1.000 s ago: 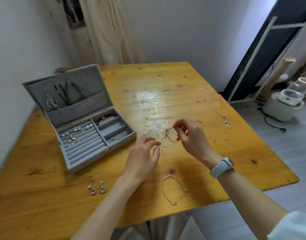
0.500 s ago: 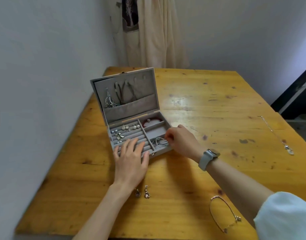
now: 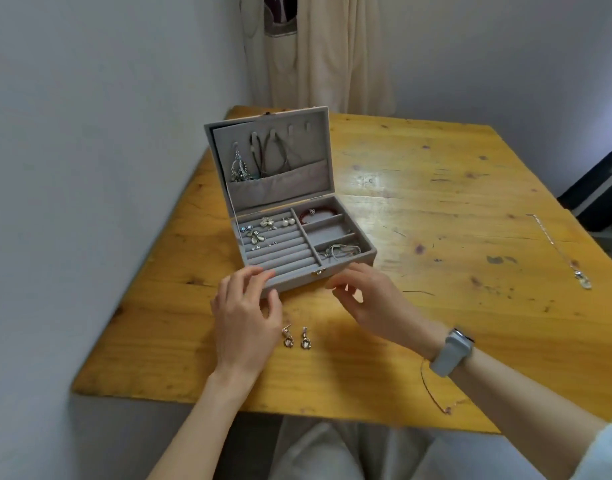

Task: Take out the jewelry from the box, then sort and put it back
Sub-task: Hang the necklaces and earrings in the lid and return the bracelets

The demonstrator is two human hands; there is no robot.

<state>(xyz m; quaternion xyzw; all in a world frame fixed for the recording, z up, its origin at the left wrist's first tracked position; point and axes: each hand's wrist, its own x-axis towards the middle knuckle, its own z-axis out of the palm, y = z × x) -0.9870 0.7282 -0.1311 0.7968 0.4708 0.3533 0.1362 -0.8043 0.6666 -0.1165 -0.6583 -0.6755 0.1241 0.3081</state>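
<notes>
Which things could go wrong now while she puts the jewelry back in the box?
The thin bracelet lies at the table's near edge, partly under the right wrist; a sleeve could perhaps sweep it off. The left hand is close to the two earrings and might knock them. The necklace lies far right, easy to forget.

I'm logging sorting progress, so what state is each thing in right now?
Jewelry box: lid open, upright.
Red bracelet: in the back right compartment.
Chain bundle: in the front right compartment.
Earring pair: loose on the table, outside the box.
Pendant necklace: stretched out on the table, far right.
Thin bangle: on the table, partly under the right wrist.
Left hand: empty, fingers relaxed.
Right hand: empty, fingers loosely curled.
</notes>
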